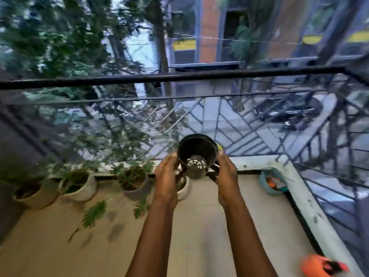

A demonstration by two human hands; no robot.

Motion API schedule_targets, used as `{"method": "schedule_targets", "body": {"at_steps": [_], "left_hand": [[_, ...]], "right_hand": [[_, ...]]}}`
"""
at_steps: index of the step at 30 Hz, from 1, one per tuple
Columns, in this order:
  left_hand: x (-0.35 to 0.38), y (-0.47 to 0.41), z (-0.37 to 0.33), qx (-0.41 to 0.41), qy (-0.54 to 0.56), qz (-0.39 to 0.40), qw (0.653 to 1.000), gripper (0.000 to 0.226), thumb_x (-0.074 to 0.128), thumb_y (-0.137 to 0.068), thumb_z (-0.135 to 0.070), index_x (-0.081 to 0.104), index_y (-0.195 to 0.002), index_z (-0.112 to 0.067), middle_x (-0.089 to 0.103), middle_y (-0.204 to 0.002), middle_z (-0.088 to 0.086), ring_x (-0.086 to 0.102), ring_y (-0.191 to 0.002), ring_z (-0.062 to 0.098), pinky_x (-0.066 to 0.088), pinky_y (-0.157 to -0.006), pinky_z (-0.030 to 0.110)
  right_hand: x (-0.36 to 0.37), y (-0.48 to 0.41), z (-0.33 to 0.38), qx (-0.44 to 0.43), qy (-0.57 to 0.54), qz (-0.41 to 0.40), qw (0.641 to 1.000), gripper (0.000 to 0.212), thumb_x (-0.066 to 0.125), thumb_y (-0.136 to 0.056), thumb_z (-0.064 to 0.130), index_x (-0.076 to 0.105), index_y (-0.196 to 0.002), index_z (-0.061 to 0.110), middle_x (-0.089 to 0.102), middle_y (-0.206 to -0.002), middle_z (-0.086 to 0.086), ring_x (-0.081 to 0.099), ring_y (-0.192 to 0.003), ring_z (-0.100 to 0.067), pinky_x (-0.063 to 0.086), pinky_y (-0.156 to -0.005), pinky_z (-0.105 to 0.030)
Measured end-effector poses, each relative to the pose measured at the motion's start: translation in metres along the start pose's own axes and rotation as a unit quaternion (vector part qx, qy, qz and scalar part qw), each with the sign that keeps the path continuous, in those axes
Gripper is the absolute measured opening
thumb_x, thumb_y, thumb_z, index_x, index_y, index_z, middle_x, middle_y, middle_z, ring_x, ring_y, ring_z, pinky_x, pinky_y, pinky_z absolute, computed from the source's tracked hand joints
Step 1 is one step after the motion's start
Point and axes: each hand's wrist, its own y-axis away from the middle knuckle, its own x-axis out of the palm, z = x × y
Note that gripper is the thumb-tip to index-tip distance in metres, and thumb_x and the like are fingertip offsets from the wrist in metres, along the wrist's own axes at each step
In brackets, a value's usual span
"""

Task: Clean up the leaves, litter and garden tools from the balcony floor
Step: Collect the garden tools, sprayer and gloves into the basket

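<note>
Both arms stretched forward, centre of view. Left grip [166, 174] clasped on the 9 o'clock side of a black plastic nursery pot [197, 150]; right grip [226, 174] clasped on its 3 o'clock side. Pot held up in the air over the balcony floor [199, 236], short of the black railing [179, 76], tipped with mouth toward the camera and drainage holes in the base visible. Small yellow patch at the pot's 2 o'clock edge, too blurred to name.

Row of white planters along the ledge, 9 o'clock to centre: outermost planter [34, 194], second planter [77, 188], third planter [133, 184], all with greenery. Fourth planter [184, 188] partly hidden behind the left wrist.

Green leaf sprig [93, 213] lying on the floor at 8 o'clock of the hands; smaller sprig [141, 208] just left of the left forearm.

Teal container [271, 182] in the far corner at 3 o'clock, something orange inside. Blurred orange object [319, 266] at 5 o'clock, beside the white ledge [307, 206].
</note>
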Motion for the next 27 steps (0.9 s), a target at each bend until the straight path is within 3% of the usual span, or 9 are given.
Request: {"method": "schedule_targets", "body": {"at_steps": [2, 5, 6, 9, 12, 14, 17, 21, 27], "left_hand": [[0.045, 0.002, 0.013, -0.021, -0.023, 0.050, 0.998, 0.028, 0.057, -0.104, -0.027, 0.069, -0.126, -0.015, 0.074, -0.120, 0.004, 0.069, -0.106, 0.017, 0.053, -0.075, 0.030], [0.122, 0.006, 0.037, -0.038, -0.051, 0.128, 0.990, 0.023, 0.054, -0.105, -0.027, 0.070, -0.120, -0.021, 0.074, -0.119, -0.003, 0.069, -0.110, 0.012, 0.053, -0.079, 0.033], [0.143, 0.008, 0.044, -0.049, -0.046, 0.143, 0.987, 0.020, 0.053, -0.105, -0.025, 0.071, -0.114, -0.022, 0.075, -0.115, -0.004, 0.069, -0.106, 0.009, 0.053, -0.077, 0.033], [0.200, 0.011, 0.064, -0.064, -0.062, 0.199, 0.976, 0.021, 0.052, -0.105, -0.022, 0.073, -0.107, -0.023, 0.077, -0.110, -0.007, 0.072, -0.099, 0.003, 0.056, -0.072, 0.031], [0.240, 0.003, 0.093, -0.085, -0.088, 0.241, 0.963, 0.026, 0.053, -0.105, -0.025, 0.071, -0.124, -0.019, 0.076, -0.121, -0.003, 0.071, -0.107, 0.007, 0.053, -0.097, 0.043], [0.262, -0.008, 0.113, -0.109, -0.113, 0.260, 0.953, 0.027, 0.056, -0.104, -0.028, 0.071, -0.125, -0.021, 0.075, -0.124, -0.001, 0.068, -0.117, 0.014, 0.046, -0.109, 0.052], [0.291, -0.028, 0.142, -0.144, -0.159, 0.271, 0.938, 0.024, 0.057, -0.102, -0.031, 0.074, -0.118, -0.027, 0.076, -0.119, -0.005, 0.067, -0.119, 0.018, 0.049, -0.099, 0.046], [0.342, -0.071, 0.183, -0.153, -0.229, 0.270, 0.923, 0.017, 0.059, -0.103, -0.021, 0.073, -0.109, -0.029, 0.077, -0.111, -0.003, 0.069, -0.111, 0.018, 0.049, -0.097, 0.044], [0.422, -0.153, 0.232, -0.142, -0.306, 0.312, 0.888, 0.021, 0.061, -0.101, -0.013, 0.075, -0.103, -0.028, 0.076, -0.110, 0.004, 0.070, -0.101, 0.022, 0.048, -0.071, 0.030]], "right_hand": [[-0.042, -0.028, 0.023, 0.021, -0.019, -0.016, 0.999, 0.025, 0.053, -0.105, 0.036, 0.072, -0.114, 0.022, 0.074, -0.113, -0.003, 0.069, -0.099, -0.018, 0.057, -0.072, -0.030], [-0.115, -0.061, 0.060, -0.001, -0.023, -0.055, 0.998, 0.041, 0.063, -0.095, 0.046, 0.072, -0.125, 0.019, 0.074, -0.123, -0.002, 0.068, -0.117, -0.024, 0.056, -0.099, -0.048], [-0.135, -0.070, 0.069, -0.005, -0.024, -0.064, 0.998, 0.040, 0.064, -0.095, 0.045, 0.072, -0.125, 0.020, 0.073, -0.124, -0.003, 0.067, -0.119, -0.025, 0.055, -0.100, -0.047], [-0.191, -0.090, 0.088, -0.003, -0.033, -0.101, 0.994, 0.035, 0.059, -0.102, 0.038, 0.069, -0.130, 0.019, 0.073, -0.125, -0.003, 0.068, -0.116, -0.023, 0.057, -0.085, -0.036], [-0.238, -0.111, 0.088, 0.005, -0.045, -0.132, 0.990, 0.042, 0.062, -0.100, 0.039, 0.065, -0.136, 0.018, 0.069, -0.132, -0.008, 0.066, -0.121, -0.027, 0.056, -0.084, -0.036], [-0.261, -0.125, 0.082, 0.013, -0.049, -0.151, 0.987, 0.046, 0.066, -0.093, 0.042, 0.066, -0.134, 0.019, 0.068, -0.132, -0.009, 0.064, -0.123, -0.028, 0.056, -0.082, -0.037], [-0.287, -0.148, 0.072, 0.031, -0.052, -0.171, 0.983, 0.036, 0.061, -0.099, 0.042, 0.068, -0.129, 0.023, 0.069, -0.131, -0.007, 0.064, -0.123, -0.028, 0.058, -0.090, -0.045], [-0.318, -0.200, 0.063, 0.066, -0.032, -0.203, 0.976, 0.033, 0.059, -0.101, 0.039, 0.069, -0.128, 0.022, 0.072, -0.124, -0.007, 0.066, -0.120, -0.028, 0.054, -0.098, -0.049], [-0.340, -0.296, 0.073, 0.121, -0.037, -0.298, 0.946, 0.025, 0.062, -0.101, 0.031, 0.068, -0.125, 0.025, 0.071, -0.120, -0.004, 0.068, -0.111, -0.025, 0.057, -0.076, -0.034]]}}
